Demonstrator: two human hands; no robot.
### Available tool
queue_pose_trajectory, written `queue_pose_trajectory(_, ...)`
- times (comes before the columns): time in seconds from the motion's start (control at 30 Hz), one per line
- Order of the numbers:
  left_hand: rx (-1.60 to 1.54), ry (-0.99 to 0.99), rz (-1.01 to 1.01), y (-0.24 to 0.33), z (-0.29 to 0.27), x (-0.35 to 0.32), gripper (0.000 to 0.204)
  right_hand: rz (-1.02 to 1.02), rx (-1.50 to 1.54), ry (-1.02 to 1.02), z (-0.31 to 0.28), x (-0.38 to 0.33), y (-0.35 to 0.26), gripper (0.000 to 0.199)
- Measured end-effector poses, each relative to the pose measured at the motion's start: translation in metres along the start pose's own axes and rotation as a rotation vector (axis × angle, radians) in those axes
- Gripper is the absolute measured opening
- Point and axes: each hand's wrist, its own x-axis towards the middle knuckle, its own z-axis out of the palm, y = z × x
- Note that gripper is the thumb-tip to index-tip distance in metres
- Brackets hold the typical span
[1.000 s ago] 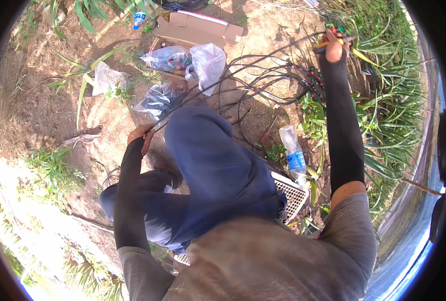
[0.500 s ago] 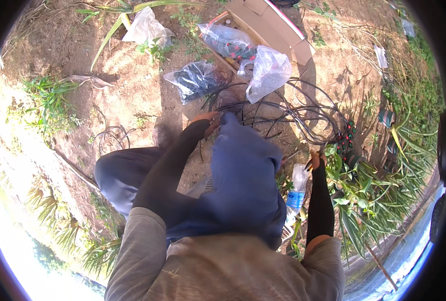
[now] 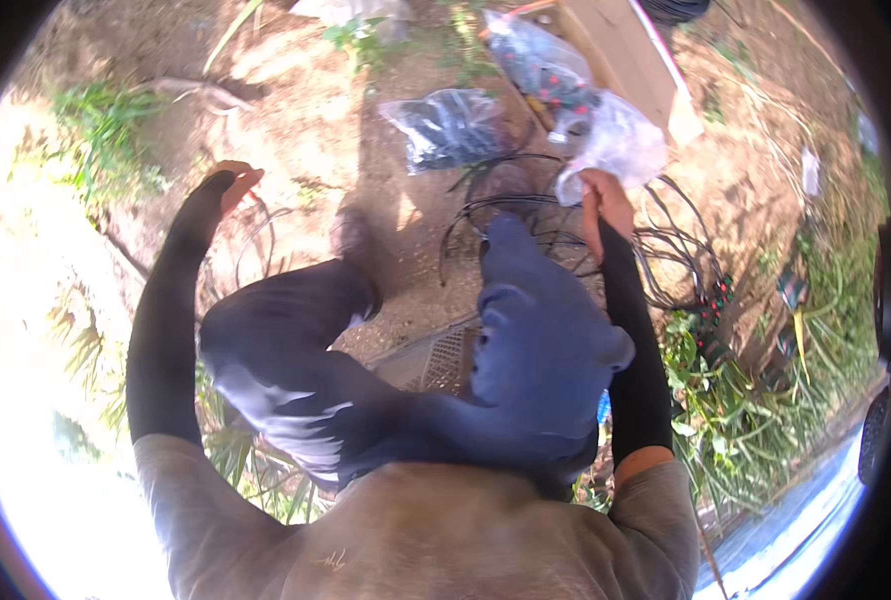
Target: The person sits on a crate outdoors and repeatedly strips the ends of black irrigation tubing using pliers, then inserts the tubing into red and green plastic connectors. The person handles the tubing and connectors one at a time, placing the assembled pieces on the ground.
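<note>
My left hand (image 3: 237,186) is raised over bare soil at the left, its fingers apart and nothing visible in them. My right hand (image 3: 609,208) is at the near edge of a clear plastic bag (image 3: 625,140), fingers curled. Whether it grips the bag or a small thing is hidden. Loops of thin black tubing (image 3: 670,250) lie below and beyond my right forearm and run behind my blue-trousered knee (image 3: 525,290). A second clear bag (image 3: 450,130), full of small dark pieces, rests on the ground left of the right hand.
An open cardboard box (image 3: 620,55) stands at the far side, with a bag of red and dark small parts (image 3: 540,70) at its edge. Red and green pieces (image 3: 713,305) hang by leafy plants (image 3: 735,400) at right. A grey mesh crate (image 3: 440,360) shows between my legs.
My left hand has swung left, away from my knee. My right hand has come up from beside the water bottle to the plastic bag. The view has shifted, so the ground things appear farther right.
</note>
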Motion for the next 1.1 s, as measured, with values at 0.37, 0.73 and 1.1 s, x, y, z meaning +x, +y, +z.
queue_pose_trajectory(0.37, -0.352, 0.229, -0.657, -0.207, 0.28, -0.045, 0.041, 0.122, -0.996, -0.744, 0.087, 0.129, 0.097, 0.023)
queue_pose_trajectory(0.73, -0.315, 0.828, -0.341, -0.205, 0.247, 0.033, 0.028, 0.189, -1.106, -0.691, 0.098, 0.139, 0.096, 0.026)
queue_pose_trajectory(1.1, 0.299, 0.745, -0.184, -0.194, 0.226, 0.035, 0.008, 0.116, -0.405, -0.172, 0.065, 0.096, 0.058, 0.029)
